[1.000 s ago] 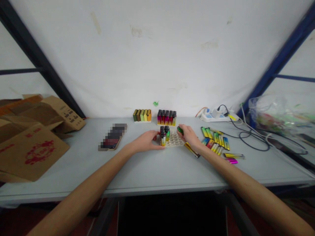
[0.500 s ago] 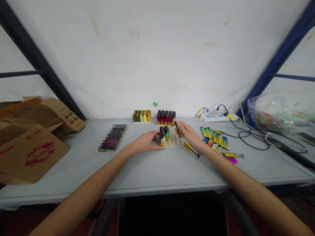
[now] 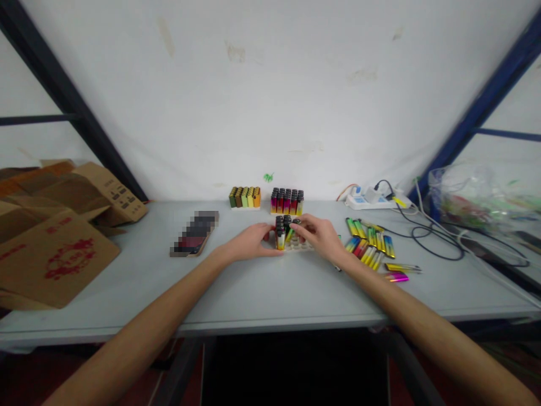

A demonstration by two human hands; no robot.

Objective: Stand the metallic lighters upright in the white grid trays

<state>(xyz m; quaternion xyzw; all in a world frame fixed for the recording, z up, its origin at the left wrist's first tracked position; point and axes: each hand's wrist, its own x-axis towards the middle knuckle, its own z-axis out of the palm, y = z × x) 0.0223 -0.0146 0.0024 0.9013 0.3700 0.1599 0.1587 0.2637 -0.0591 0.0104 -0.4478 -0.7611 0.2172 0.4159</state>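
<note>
My left hand grips the left end of a pale tray with round holes, thumb on the near side and fingers at the far side. Several lighters with black tops stand upright in the tray's left part, beside that hand. Above the tray, my right hand is closed on a lighter with a dark top, held tilted by the standing ones. Its lower part is hard to make out. The right hand and forearm cover part of the tray's right side.
Loose lighters lie to the right. Two filled trays, one of yellow-topped lighters and one of black-topped lighters, stand by the wall. A phone, cardboard boxes, a power strip and cables surround the work spot.
My right hand has moved left with its lighter, from over the tray's right part to beside the standing lighters. My left hand keeps its place on the tray.
</note>
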